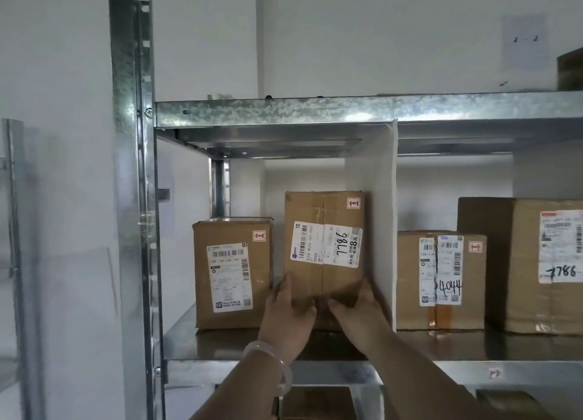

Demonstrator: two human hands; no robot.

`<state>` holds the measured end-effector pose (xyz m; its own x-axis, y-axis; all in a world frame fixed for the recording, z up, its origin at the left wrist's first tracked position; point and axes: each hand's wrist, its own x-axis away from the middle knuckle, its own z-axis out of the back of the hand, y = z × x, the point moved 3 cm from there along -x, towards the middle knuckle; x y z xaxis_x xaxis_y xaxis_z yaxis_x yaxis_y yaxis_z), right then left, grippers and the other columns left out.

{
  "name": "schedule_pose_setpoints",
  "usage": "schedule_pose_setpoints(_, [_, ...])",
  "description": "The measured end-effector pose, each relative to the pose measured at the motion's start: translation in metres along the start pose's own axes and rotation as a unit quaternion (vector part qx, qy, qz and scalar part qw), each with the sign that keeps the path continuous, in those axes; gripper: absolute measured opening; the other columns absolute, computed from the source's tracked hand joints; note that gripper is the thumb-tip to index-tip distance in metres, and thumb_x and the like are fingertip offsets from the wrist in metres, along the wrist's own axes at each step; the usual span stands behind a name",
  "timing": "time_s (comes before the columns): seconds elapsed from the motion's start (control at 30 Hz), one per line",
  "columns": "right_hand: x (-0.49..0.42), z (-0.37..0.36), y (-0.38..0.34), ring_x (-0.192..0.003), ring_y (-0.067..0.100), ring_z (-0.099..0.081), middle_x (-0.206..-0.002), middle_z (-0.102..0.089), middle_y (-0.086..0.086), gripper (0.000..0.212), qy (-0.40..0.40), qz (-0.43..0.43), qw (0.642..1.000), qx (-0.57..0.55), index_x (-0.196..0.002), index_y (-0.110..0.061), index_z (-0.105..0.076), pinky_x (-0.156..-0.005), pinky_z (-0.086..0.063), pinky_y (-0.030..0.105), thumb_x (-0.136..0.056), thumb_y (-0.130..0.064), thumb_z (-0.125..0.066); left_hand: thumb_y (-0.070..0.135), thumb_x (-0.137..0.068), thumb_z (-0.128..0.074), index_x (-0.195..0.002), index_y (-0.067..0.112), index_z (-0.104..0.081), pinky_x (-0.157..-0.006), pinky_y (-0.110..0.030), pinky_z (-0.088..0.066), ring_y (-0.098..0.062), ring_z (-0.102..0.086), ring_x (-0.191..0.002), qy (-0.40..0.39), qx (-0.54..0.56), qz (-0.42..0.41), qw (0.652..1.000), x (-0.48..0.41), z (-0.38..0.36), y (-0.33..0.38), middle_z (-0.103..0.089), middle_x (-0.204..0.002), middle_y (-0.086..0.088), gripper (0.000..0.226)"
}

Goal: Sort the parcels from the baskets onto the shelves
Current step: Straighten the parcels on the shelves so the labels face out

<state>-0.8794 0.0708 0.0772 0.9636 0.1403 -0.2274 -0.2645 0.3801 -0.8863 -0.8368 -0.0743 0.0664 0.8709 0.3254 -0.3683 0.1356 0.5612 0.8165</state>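
Both left hand (288, 312) and right hand (359, 309) clamp my parcel's (325, 246) lower corners, hiding its base; divider (383, 230) right, narrow gap left.

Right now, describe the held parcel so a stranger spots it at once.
On the metal rack, look left of the white divider. The parcel stands there, gripped low by the left hand and right hand. Unlike the shorter box beside it, its label lies sideways, marked 7786.

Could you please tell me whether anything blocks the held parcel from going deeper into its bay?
Nothing visible does. The left hand and right hand hold the parcel between a box to the left and the divider to the right; the space behind is hidden.
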Motion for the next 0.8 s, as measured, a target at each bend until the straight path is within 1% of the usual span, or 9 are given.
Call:
schedule_pose_setpoints(0.1, [-0.004,0.000,-0.001,-0.129,0.024,-0.047,-0.135,-0.052,-0.002,0.069,-0.004,0.004,1.000,0.007,-0.147,-0.027,-0.018,-0.104,-0.040,0.036,-0.092,-0.028,-0.060,0.029,-0.084,-0.064,-0.147,0.038,-0.028,-0.110,-0.039,-0.043,-0.018,-0.048,-0.127,0.004,0.007,0.005,1.000,-0.007,-0.004,-0.007,-0.041,-0.141,0.007,0.073])
schedule_pose_setpoints(0.33, [-0.010,-0.001,0.003,-0.133,0.025,-0.044,-0.141,-0.048,-0.002,0.078,0.017,0.013,0.999,-0.046,-0.151,-0.030,-0.011,-0.109,-0.038,0.041,-0.092,-0.023,-0.061,0.029,-0.079,-0.061,-0.136,0.048,-0.036,-0.103,-0.037,-0.048,-0.015,-0.055,-0.115,0.007,0.044,-0.032,0.998,-0.009,-0.005,-0.003,-0.052,-0.129,0.007,0.065])
schedule_pose_setpoints(0.43, [0.000,-0.003,0.002,-0.134,0.023,-0.043,-0.143,-0.045,-0.005,0.076,0.064,0.069,0.994,-0.054,-0.151,-0.031,-0.015,-0.108,-0.039,0.040,-0.091,-0.021,-0.061,0.025,-0.088,-0.063,-0.144,0.043,-0.030,-0.106,-0.026,-0.036,-0.009,-0.042,-0.123,0.032,0.036,-0.043,0.998,-0.004,0.004,-0.006,-0.038,-0.137,0.011,0.068])
schedule_pose_setpoints(0.5, [0.012,-0.006,0.001,-0.137,0.020,-0.037,-0.145,-0.040,-0.008,0.073,0.114,0.119,0.986,-0.020,-0.148,-0.033,-0.021,-0.110,-0.034,0.039,-0.090,-0.021,-0.062,0.028,-0.087,-0.062,-0.142,0.046,-0.033,-0.109,-0.034,-0.041,-0.012,-0.045,-0.126,0.052,0.036,-0.052,0.997,-0.002,0.015,-0.010,-0.042,-0.139,0.014,0.065])
schedule_pose_setpoints(0.57, [0.025,-0.012,-0.004,-0.142,0.016,-0.029,-0.150,-0.033,-0.013,0.070,0.154,0.188,0.969,0.037,-0.148,-0.033,-0.025,-0.115,-0.026,0.037,-0.089,-0.024,-0.060,0.027,-0.086,-0.059,-0.134,0.049,-0.041,-0.100,-0.043,-0.052,-0.019,-0.058,-0.117,0.068,0.048,-0.047,0.995,0.001,0.028,-0.012,-0.054,-0.130,0.011,0.056])
schedule_pose_setpoints(0.63, [0.034,-0.025,-0.013,-0.142,0.010,-0.027,-0.153,-0.030,-0.015,0.068,0.134,0.257,0.954,0.072,-0.149,-0.035,-0.026,-0.116,-0.027,0.032,-0.089,-0.024,-0.056,0.024,-0.087,-0.055,-0.125,0.044,-0.051,-0.093,-0.043,-0.056,-0.021,-0.065,-0.104,0.092,0.058,-0.049,0.993,0.004,0.040,-0.010,-0.061,-0.121,0.005,0.043])
schedule_pose_setpoints(0.7, [0.042,-0.042,-0.024,-0.140,0.005,-0.029,-0.152,-0.031,-0.018,0.064,0.086,0.292,0.950,0.075,-0.148,-0.038,-0.028,-0.113,-0.027,0.025,-0.091,-0.023,-0.054,0.021,-0.091,-0.055,-0.125,0.037,-0.054,-0.101,-0.033,-0.050,-0.015,-0.060,-0.110,0.152,0.040,-0.065,0.985,0.009,0.053,-0.008,-0.058,-0.125,0.007,0.037])
schedule_pose_setpoints(0.77, [0.049,-0.059,-0.038,-0.135,0.001,-0.034,-0.147,-0.034,-0.024,0.059,0.032,0.299,0.951,0.065,-0.147,-0.040,-0.029,-0.110,-0.026,0.020,-0.095,-0.024,-0.051,0.020,-0.089,-0.061,-0.136,0.032,-0.047,-0.106,-0.030,-0.041,-0.013,-0.047,-0.121,0.233,0.029,-0.047,0.971,0.017,0.068,-0.013,-0.047,-0.133,0.008,0.050])
schedule_pose_setpoints(0.8, [0.051,-0.068,-0.043,-0.130,-0.003,-0.034,-0.142,-0.035,-0.026,0.057,0.000,0.281,0.958,0.056,-0.147,-0.039,-0.029,-0.107,-0.024,0.017,-0.097,-0.023,-0.050,0.020,-0.086,-0.064,-0.139,0.030,-0.044,-0.108,-0.036,-0.041,-0.018,-0.043,-0.125,0.268,0.024,-0.033,0.963,0.019,0.076,-0.019,-0.043,-0.136,0.004,0.057])
